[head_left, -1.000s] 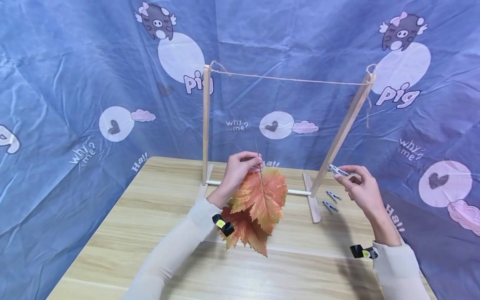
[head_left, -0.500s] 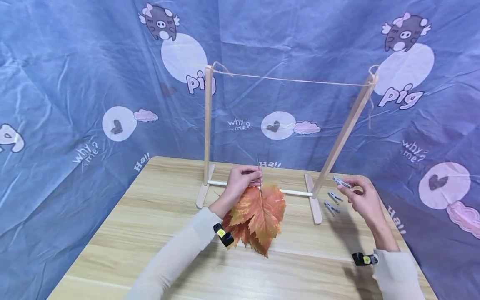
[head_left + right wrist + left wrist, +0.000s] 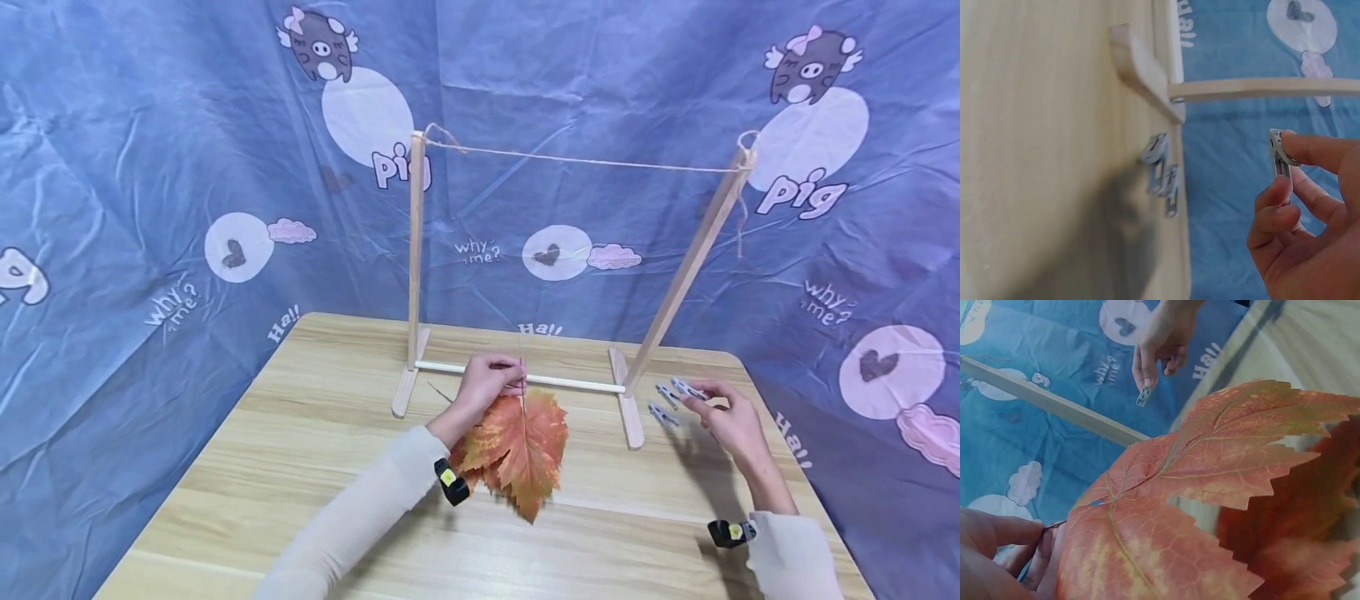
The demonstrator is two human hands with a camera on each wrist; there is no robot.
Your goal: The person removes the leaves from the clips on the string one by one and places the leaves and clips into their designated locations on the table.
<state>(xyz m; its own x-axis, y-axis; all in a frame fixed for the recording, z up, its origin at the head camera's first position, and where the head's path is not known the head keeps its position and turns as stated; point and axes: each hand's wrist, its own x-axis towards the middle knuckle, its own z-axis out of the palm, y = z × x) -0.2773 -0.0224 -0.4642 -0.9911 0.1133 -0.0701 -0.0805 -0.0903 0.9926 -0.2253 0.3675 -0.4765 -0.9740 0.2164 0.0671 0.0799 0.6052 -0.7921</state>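
My left hand (image 3: 486,385) pinches the thin stem of an orange-red artificial maple leaf (image 3: 517,446), which hangs blade-down above the table. A second, darker leaf (image 3: 1297,531) shows behind it in the left wrist view. In my right hand (image 3: 731,421) a grey clothespin (image 3: 1280,156) is held between thumb and fingers, above the table's right side. Two more clothespins lie on the wood close by, one clothespin (image 3: 663,415) nearer me and another clothespin (image 3: 667,397) just behind.
A wooden stand with a left post (image 3: 416,250), a right post (image 3: 686,275) and a white bottom rod (image 3: 570,383) stands at the back of the table (image 3: 300,467). A string (image 3: 585,160) runs between the post tops. Blue printed cloth (image 3: 480,75) surrounds the table.
Both hands have come down toward the table, the left with the leaves, the right with its clothespin. The leaves now overlap more. The view has shifted slightly.
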